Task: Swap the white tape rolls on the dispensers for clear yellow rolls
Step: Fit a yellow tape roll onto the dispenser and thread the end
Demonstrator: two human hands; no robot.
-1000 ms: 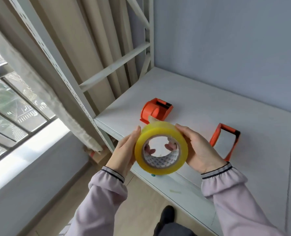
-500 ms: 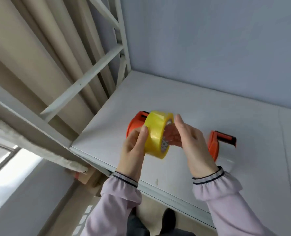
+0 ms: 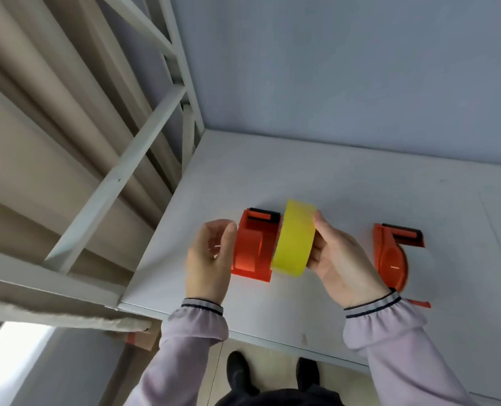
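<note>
My right hand point(image 3: 340, 259) grips a clear yellow tape roll point(image 3: 294, 238) on edge, just above the white shelf point(image 3: 272, 171). The roll's left side is against the right side of an orange tape dispenser point(image 3: 252, 247) that lies on the shelf. At the dispenser's left side, my left hand point(image 3: 211, 256) has loosely curled fingers, its thumb by the orange edge, and holds nothing I can see. A second orange dispenser point(image 3: 389, 256) lies to the right of my right hand, with a pale roll point(image 3: 419, 259) faintly visible on it.
The shelf's white metal uprights and braces point(image 3: 182, 92) rise at the back left, with a beige curtain point(image 3: 38, 127) behind them. A grey wall point(image 3: 360, 68) closes the back. The shelf's front edge point(image 3: 272, 344) runs just below my wrists.
My left hand has let go of the yellow roll and moved left of the dispenser. My right hand has carried the roll down beside that dispenser. The view has tilted toward the shelf.
</note>
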